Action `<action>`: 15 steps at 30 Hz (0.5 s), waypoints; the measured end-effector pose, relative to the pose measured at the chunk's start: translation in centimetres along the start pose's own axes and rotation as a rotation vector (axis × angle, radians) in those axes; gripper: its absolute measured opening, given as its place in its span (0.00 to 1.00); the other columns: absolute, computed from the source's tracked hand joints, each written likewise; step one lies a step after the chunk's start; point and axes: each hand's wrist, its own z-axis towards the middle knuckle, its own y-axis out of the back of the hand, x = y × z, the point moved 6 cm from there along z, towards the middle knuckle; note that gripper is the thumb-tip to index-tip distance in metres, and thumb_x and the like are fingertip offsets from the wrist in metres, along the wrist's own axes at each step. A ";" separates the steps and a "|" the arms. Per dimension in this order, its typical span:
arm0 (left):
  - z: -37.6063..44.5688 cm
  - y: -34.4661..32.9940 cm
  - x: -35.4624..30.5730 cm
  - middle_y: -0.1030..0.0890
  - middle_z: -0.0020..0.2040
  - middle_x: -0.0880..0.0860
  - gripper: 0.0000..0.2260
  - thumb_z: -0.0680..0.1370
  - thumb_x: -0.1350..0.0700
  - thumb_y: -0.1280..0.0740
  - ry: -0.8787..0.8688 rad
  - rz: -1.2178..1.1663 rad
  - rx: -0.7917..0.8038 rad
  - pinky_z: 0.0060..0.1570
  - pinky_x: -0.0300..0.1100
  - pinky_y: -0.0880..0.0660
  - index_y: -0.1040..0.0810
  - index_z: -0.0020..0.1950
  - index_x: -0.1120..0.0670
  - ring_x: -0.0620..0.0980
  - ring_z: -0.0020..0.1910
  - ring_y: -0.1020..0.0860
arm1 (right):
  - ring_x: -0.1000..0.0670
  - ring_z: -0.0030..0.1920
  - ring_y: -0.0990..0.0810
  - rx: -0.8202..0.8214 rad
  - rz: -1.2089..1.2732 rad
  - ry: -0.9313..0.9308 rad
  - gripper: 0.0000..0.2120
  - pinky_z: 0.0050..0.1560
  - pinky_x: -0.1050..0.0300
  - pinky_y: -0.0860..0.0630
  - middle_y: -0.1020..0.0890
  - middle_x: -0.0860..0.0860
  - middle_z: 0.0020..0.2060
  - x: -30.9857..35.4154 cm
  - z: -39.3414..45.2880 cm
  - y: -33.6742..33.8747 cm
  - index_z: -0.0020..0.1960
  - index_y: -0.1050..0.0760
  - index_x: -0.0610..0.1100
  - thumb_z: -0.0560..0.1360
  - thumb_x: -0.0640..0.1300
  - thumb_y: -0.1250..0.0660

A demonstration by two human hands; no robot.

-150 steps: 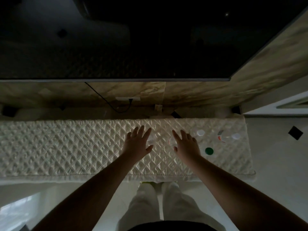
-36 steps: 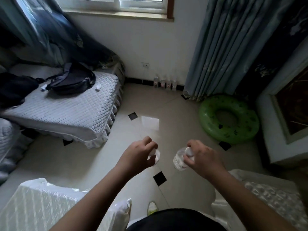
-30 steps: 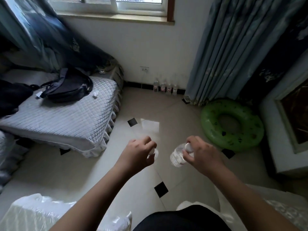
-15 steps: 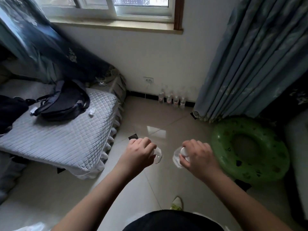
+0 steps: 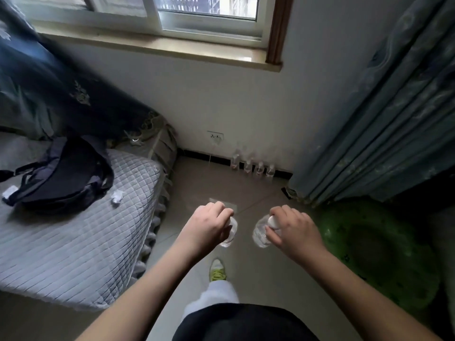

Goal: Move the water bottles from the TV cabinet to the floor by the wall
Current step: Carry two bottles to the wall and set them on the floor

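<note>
My left hand (image 5: pixel 208 227) grips the top of a clear water bottle (image 5: pixel 229 233) that hangs below it. My right hand (image 5: pixel 291 230) pinches the white cap of a second clear water bottle (image 5: pixel 260 232), which also hangs down. Both bottles are over the tiled floor, well short of the wall. Several small water bottles (image 5: pixel 252 164) stand in a row on the floor against the white wall, under a socket (image 5: pixel 215 137). The TV cabinet is out of view.
A bed with a grey quilted cover (image 5: pixel 81 232) and a dark backpack (image 5: pixel 66 173) fills the left. A green swim ring (image 5: pixel 384 254) lies on the floor at right, below blue-grey curtains (image 5: pixel 384 124). Bare tiled floor (image 5: pixel 221 185) runs between bed and ring toward the wall.
I have walked toward the wall with a bottle in each hand. The row of bottles by the wall, the bed and the swim ring are now nearer and larger.
</note>
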 end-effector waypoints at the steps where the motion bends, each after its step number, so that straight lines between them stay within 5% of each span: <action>1: 1.3 -0.6 1.4 0.24 0.39 0.52 0.08 0.70 0.53 0.36 -0.005 0.001 0.034 0.30 0.46 0.29 0.24 0.46 0.54 0.54 0.34 0.26 | 0.48 0.36 0.23 0.027 -0.001 -0.014 0.16 0.35 0.54 0.29 0.24 0.53 0.37 -0.1 1.6 -0.6 0.45 0.27 0.49 0.69 0.59 0.44; 12: 14.4 -2.8 11.9 0.24 0.40 0.52 0.09 0.66 0.56 0.31 -0.091 -0.092 0.121 0.32 0.47 0.26 0.24 0.45 0.55 0.53 0.34 0.27 | 0.48 0.36 0.22 0.068 0.049 -0.136 0.13 0.34 0.55 0.29 0.23 0.52 0.37 -2.8 15.7 -2.2 0.45 0.27 0.50 0.66 0.55 0.31; 15: 18.0 -3.8 13.4 0.24 0.40 0.53 0.09 0.66 0.58 0.31 -0.077 -0.112 0.125 0.31 0.47 0.26 0.23 0.45 0.56 0.54 0.34 0.27 | 0.48 0.35 0.22 0.078 0.065 -0.148 0.12 0.33 0.55 0.28 0.23 0.52 0.37 -4.5 19.5 -3.0 0.44 0.26 0.49 0.66 0.56 0.36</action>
